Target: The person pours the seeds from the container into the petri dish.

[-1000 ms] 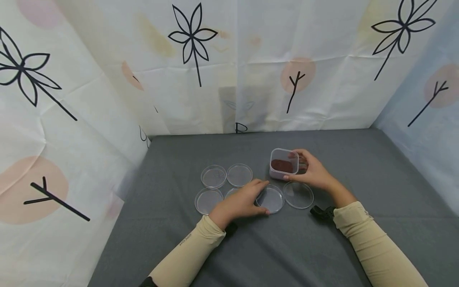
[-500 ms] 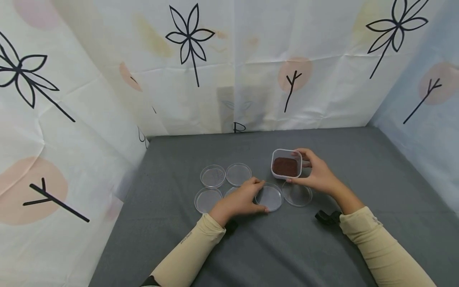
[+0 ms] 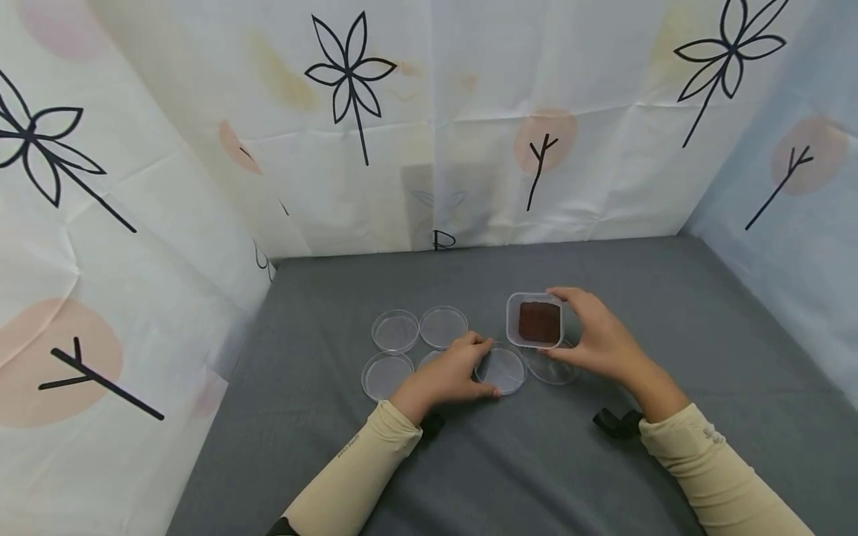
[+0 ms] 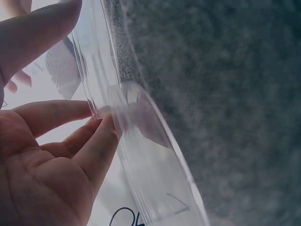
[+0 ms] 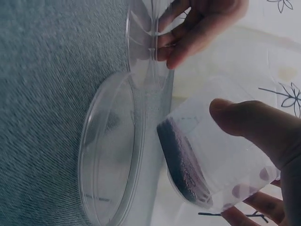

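Note:
My right hand (image 3: 599, 339) grips a clear square plastic tub (image 3: 513, 321) by its side, thumb opposite the fingers. Reddish-brown powder (image 3: 539, 322) lies inside it. In the right wrist view the tub (image 5: 207, 132) is tilted and raised off the cloth, with the powder (image 5: 181, 162) gathered along one side. My left hand (image 3: 445, 376) holds a clear petri dish (image 3: 506, 370) on the cloth, thumb and fingertips at its rim. Another clear dish (image 3: 555, 372) sits to its right, partly behind the tub.
More clear round dishes stand left of my hands: a back-left dish (image 3: 395, 330), a back-right dish (image 3: 444, 327) and a front-left dish (image 3: 387, 376). My left hand mostly covers one more. Grey cloth (image 3: 322, 447) covers the table, and a printed white curtain (image 3: 482, 149) hangs behind.
The tub has tipped further, its opening turning toward me, and has come slightly nearer; the powder shows more fully. My left hand stays at its dish. The head view has shifted a little.

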{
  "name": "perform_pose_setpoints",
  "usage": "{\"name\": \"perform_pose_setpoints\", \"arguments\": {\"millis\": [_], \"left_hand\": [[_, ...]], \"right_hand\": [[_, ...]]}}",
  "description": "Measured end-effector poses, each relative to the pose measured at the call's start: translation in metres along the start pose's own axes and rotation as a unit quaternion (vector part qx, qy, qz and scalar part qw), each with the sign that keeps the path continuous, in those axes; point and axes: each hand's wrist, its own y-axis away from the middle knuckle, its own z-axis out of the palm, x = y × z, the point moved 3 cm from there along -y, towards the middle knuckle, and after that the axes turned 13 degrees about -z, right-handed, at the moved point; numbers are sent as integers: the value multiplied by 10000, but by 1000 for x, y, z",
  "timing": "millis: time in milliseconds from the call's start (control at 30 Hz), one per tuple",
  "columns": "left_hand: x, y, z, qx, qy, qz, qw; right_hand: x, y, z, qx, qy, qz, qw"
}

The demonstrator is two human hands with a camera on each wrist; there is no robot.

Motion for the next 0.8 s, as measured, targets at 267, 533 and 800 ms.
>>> {"name": "perform_pose_setpoints", "arguments": {"millis": [267, 533, 800], "left_hand": [[0, 1, 1, -46, -103, -126, 9999], [0, 0, 3, -42, -250, -136, 9996], [2, 0, 3, 46, -242, -55, 9997]], "right_hand": [[-8, 3, 4, -9, 473, -326, 9983], [-20, 2, 10, -7, 888, -750, 9932], [-26, -1, 14, 89, 1310, -1316, 9826]]}}
